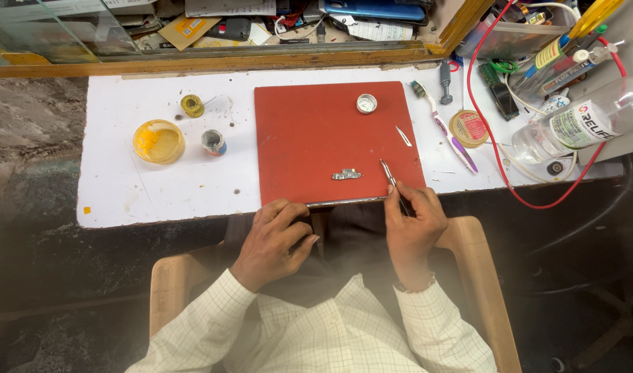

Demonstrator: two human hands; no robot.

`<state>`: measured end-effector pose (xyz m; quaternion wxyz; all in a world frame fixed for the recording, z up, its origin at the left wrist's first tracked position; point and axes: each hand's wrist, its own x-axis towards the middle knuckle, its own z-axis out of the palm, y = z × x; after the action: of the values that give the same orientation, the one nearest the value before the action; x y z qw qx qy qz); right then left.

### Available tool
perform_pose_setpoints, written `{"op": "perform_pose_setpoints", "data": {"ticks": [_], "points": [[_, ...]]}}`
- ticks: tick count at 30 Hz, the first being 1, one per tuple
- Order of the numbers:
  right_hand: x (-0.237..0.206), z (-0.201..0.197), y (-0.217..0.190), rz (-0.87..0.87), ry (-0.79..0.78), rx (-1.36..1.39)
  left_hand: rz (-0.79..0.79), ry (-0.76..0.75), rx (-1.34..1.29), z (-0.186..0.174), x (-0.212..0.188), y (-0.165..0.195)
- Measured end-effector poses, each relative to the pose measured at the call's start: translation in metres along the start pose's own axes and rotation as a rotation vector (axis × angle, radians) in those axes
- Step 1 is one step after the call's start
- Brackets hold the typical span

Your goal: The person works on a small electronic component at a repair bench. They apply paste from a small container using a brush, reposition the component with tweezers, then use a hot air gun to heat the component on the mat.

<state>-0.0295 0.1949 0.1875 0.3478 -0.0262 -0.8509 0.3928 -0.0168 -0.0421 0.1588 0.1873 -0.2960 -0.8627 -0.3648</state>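
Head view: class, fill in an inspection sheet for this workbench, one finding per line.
Surface: white bench top with a red mat at the centre.
Job's things: small metal part lying on the mat; tweezers with tips near it.
Clutter: yellow dish, small tin, toothbrush, clear bottle.
Hands: right hand holds the tweezers; left hand rests at the mat's near edge.
Cables: red wire loops at right.
Surroundings: wooden-edged shelf of oddments behind.

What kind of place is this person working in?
Probably a small electronics repair bench. The right hand holds fine tweezers over a red work mat with a small metal part on it; a solder wire spool and red cable lie nearby.
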Motion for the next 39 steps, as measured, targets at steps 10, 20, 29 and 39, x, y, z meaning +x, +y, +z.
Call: {"op": "perform_pose_setpoints", "data": {"ticks": [10, 20, 29, 39], "points": [[0.021, -0.023, 0.052, 0.792, -0.075, 0.805, -0.002, 0.006, 0.000, -0.001, 0.001, 0.001], [0.039, -0.050, 0.088, 1.180, -0.166, 1.341, 0.003, 0.014, 0.002, 0.001, 0.001, 0.001], [0.034, -0.046, 0.067, 0.996, -0.085, 1.097, 0.007, 0.006, 0.009, 0.004, -0.001, -0.001], [0.010, -0.019, 0.019, 0.102, 0.015, 0.104, -0.087, 0.044, -0.043, -0.009, 0.018, 0.017]]}}
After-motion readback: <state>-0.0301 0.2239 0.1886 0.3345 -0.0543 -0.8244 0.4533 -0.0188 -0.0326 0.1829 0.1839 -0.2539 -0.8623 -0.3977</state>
